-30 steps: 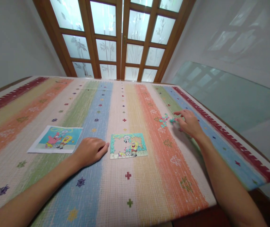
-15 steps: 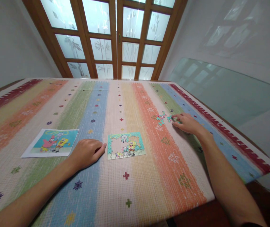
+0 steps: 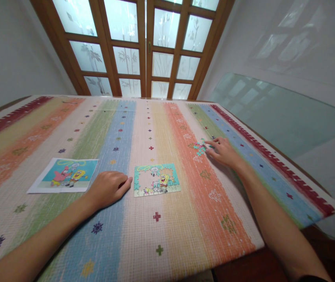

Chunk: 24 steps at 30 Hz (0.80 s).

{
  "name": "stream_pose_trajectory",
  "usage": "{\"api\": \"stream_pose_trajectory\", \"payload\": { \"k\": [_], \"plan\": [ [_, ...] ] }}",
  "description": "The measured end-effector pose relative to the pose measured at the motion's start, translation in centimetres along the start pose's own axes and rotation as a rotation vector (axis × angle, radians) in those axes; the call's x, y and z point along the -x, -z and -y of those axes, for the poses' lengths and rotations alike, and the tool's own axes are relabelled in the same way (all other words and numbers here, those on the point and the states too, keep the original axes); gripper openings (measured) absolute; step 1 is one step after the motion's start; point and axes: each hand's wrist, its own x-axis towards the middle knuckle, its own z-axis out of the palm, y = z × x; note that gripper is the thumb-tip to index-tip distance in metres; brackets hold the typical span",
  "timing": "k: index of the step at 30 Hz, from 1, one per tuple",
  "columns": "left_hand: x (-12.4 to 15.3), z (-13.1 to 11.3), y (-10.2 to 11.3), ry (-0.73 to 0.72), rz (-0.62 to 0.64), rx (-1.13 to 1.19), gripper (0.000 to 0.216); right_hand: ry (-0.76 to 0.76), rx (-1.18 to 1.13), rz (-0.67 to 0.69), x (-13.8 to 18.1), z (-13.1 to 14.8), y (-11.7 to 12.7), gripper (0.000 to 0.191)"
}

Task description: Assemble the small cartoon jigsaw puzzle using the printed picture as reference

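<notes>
A jigsaw puzzle (image 3: 171, 190) with a cartoon picture lies partly assembled in front of me, with gaps at its left-middle and upper right. My left hand (image 3: 110, 188) rests on the cloth just left of it, fingers curled under in a loose fist, the thumb tip close to the puzzle's left edge. Off to the right, a small heap of loose jigsaw pieces (image 3: 199, 148), mostly turquoise, sits on the orange and white stripes. My right hand (image 3: 223, 152) is at the heap's right side, index finger and thumb apart, fingertips touching the pieces.
A printed reference picture (image 3: 67, 175) of the same cartoon scene lies left of my left hand. Everything rests on a striped tablecloth (image 3: 161, 129) covering the table. Wooden glazed doors (image 3: 143, 49) stand beyond the far edge, and a glass panel (image 3: 273, 105) is along the right wall.
My right hand has shifted slightly left, further over the loose pieces, and its index finger has stretched out. The left hand and the puzzle stay where they were.
</notes>
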Motion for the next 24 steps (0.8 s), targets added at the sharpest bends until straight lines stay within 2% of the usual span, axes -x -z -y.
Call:
{"api": "stream_pose_trajectory", "payload": {
  "k": [5,13,24],
  "plan": [
    [0.1,0.0,-0.1,0.001,-0.004,0.002,0.055,0.006,0.021,-0.035,-0.1,0.6,-0.8,0.042],
    [0.2,0.1,0.0,-0.01,-0.014,0.006,0.054,0.034,-0.018,-0.049,-0.3,-0.1,-1.4,0.038],
    [0.1,0.1,-0.1,0.025,0.008,0.001,0.055,-0.058,-0.188,0.03,-0.4,-0.8,-1.0,0.028]
  ]
}}
